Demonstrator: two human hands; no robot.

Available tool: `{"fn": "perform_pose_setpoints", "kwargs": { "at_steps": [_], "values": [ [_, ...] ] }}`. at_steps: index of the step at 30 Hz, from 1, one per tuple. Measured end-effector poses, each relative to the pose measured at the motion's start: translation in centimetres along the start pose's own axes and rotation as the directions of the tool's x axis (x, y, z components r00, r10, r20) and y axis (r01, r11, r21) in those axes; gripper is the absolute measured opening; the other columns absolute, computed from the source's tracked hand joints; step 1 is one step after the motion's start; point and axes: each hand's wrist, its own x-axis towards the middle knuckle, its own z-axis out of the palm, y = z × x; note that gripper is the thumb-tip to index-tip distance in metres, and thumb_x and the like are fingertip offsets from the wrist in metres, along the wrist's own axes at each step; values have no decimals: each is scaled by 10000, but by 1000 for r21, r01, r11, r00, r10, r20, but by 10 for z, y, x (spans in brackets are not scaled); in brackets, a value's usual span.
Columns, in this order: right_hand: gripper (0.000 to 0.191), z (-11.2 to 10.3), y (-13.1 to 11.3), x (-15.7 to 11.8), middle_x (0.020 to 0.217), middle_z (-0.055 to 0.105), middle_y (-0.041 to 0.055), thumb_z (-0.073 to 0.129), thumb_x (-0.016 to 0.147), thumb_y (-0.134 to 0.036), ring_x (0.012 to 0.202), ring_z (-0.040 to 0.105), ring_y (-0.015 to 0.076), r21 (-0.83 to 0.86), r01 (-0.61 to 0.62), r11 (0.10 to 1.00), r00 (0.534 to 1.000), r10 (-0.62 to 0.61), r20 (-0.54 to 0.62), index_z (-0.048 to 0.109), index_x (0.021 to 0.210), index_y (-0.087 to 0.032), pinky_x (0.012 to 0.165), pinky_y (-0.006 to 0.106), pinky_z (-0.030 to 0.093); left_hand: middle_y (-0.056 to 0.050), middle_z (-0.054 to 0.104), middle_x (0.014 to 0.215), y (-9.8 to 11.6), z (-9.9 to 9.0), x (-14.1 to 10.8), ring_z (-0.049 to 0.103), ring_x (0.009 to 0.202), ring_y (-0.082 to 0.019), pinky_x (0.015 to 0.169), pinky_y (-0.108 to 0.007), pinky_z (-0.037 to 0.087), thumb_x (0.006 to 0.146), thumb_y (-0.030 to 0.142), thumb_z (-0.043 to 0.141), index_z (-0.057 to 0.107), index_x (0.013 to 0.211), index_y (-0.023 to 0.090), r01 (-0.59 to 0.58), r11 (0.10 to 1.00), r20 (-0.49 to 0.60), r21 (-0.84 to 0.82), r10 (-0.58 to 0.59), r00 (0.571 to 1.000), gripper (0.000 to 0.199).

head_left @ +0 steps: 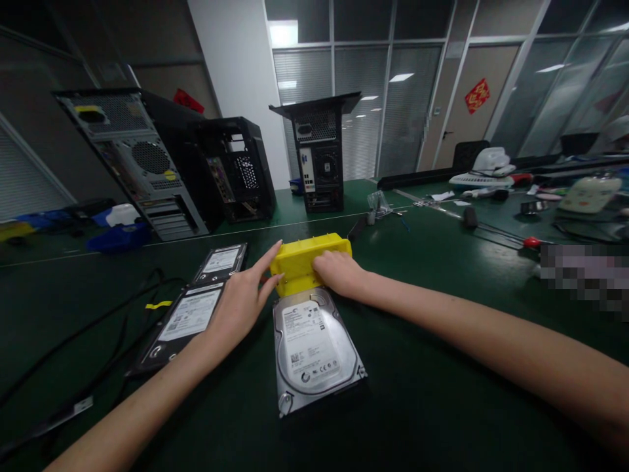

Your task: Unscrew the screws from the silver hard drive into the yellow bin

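A yellow plastic parts bin (296,261) stands tilted on the green table just beyond a silver hard drive (312,347), which lies label up. My left hand (243,295) holds the bin's left edge between thumb and fingers. Inside the bin or against its face, my right hand (337,270) has its fingers curled closed; whatever they pinch is hidden. Left of my left hand lie two more hard drives, a nearer drive (191,313) and a farther one (219,261), both with white labels.
Black cables (118,328) run along the left. Computer cases stand behind: a large case (147,164), an open case (240,170) and a small tower (319,157). Screwdrivers (531,242), a clear plastic bag (378,204) and a blue bin (120,236) are also about.
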Motion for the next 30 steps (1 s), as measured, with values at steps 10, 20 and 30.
{"fn": "perform_pose_setpoints", "kwargs": {
  "at_steps": [10, 20, 30],
  "values": [
    [315, -3, -4, 3, 1107, 671, 162, 449, 915, -205, 1021, 656, 278, 178, 88, 980, 992, -69, -110, 658, 1143, -147, 829, 373, 509, -84, 651, 1203, -1, 0, 0, 691, 806, -220, 804, -371, 541, 923, 287, 495, 336, 1448, 257, -44, 999, -27, -30, 43, 999, 549],
    [318, 5, -21, 27, 1061, 694, 155, 452, 902, -251, 969, 666, 275, 251, 159, 955, 987, -151, -51, 677, 1103, -152, 796, 370, 517, -103, 449, 1320, -7, 8, 0, 667, 739, -146, 819, -387, 547, 931, 253, 476, 380, 1409, 281, -74, 994, -83, -84, 67, 994, 489],
    [273, 11, -16, 29, 1028, 697, 143, 487, 902, -273, 906, 666, 259, 309, 221, 925, 974, -196, -110, 666, 1070, -152, 751, 342, 494, -69, 429, 1199, -13, 15, 1, 643, 733, -139, 794, -393, 556, 909, 230, 510, 375, 1405, 332, -94, 990, -129, -109, 80, 988, 524]
  ]
}}
